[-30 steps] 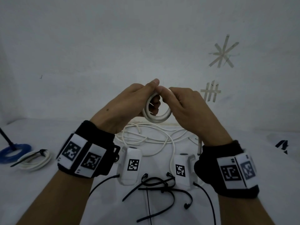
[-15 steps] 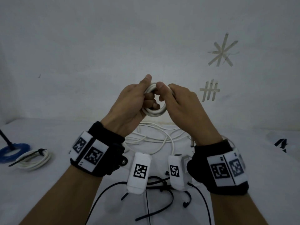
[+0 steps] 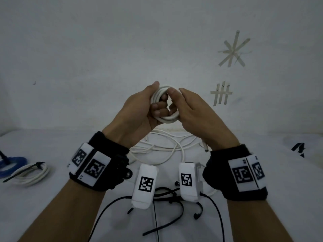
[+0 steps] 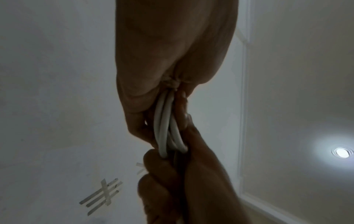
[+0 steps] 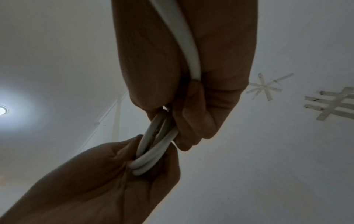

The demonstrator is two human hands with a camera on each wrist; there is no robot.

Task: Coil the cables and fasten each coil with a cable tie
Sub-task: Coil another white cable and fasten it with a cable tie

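Observation:
A small coil of white cable is held up in front of the wall between both hands. My left hand grips its left side, thumb on top and fingers curled through the ring. My right hand grips its right side, thumb against the top strands. In the left wrist view the coil strands run between the two hands, and in the right wrist view the coil shows the same. The cable's loose remainder lies in loops on the table below. Several black cable ties lie near the front edge.
At the far left lie a tied white coil with a black tie and a blue coil. The white table meets a white wall bearing tape marks. A black mark sits at the right.
Both hands have risen and drawn closer with the coil. The left fingers have curled further through the ring, and another turn of cable has been laid on.

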